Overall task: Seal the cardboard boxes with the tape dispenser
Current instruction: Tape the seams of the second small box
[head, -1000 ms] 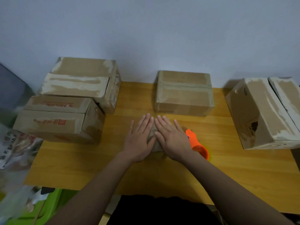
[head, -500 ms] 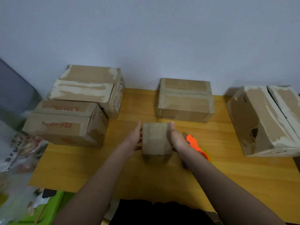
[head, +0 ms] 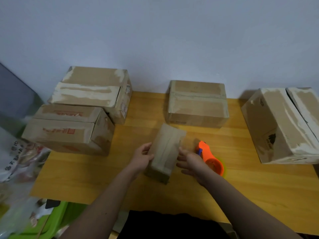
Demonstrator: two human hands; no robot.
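The small brown cardboard box (head: 165, 152) has been turned: it now sits skewed on the wooden table (head: 241, 187), its long axis running from near left to far right, its top face tilted toward the camera. A centre seam line runs down that face; whether tape covers it cannot be told.

The left hand (head: 142, 158) holds the box's left side, fingers curled round the edge. The right hand (head: 189, 162) lies against the right side with fingers loosely spread, touching at most and not gripping.

The orange plastic tape dispenser (head: 209, 158) lies on the table just beside the right hand, unheld.

Against the earlier frames: one second ago both palms pressed flat on the box top. Half a second ago the hands had moved to the box's two sides, with the box square to the table edge. Now it is rotated and partly lifted at one end.

Judgement: the pressing-down step appears finished. The box is being repositioned, either to present another seam or to be set aside. The dispenser is within ready reach of the right hand.
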